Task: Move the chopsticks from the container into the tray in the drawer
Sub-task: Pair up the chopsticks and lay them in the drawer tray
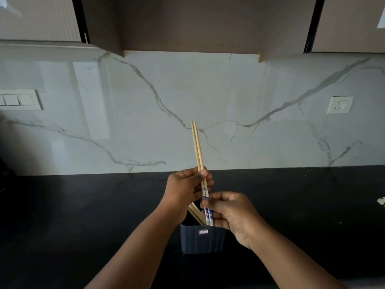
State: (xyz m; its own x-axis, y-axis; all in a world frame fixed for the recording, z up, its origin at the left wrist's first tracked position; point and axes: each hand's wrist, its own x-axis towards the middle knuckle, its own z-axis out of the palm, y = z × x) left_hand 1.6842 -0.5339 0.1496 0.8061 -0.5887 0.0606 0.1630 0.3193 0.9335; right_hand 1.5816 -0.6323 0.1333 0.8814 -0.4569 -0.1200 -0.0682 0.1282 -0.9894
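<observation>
A pair of wooden chopsticks (pixel 197 147) with blue-and-white patterned ends stands nearly upright above the counter. My left hand (pixel 185 189) grips the pair around its middle. My right hand (pixel 231 213) pinches the patterned lower ends just below. Directly beneath both hands sits a dark blue ribbed container (pixel 202 238) with a small label on its front. More wooden chopsticks (pixel 195 212) lean inside the container, partly hidden by my hands. No drawer or tray is in view.
The container stands on a black countertop (pixel 83 215) against a white marble backsplash (pixel 187 90). Dark wall cabinets (pixel 187 24) hang overhead. A switch plate (pixel 18 100) is on the wall at left, a socket (pixel 339 104) at right. A small pale object (pixel 381 201) lies at the right edge.
</observation>
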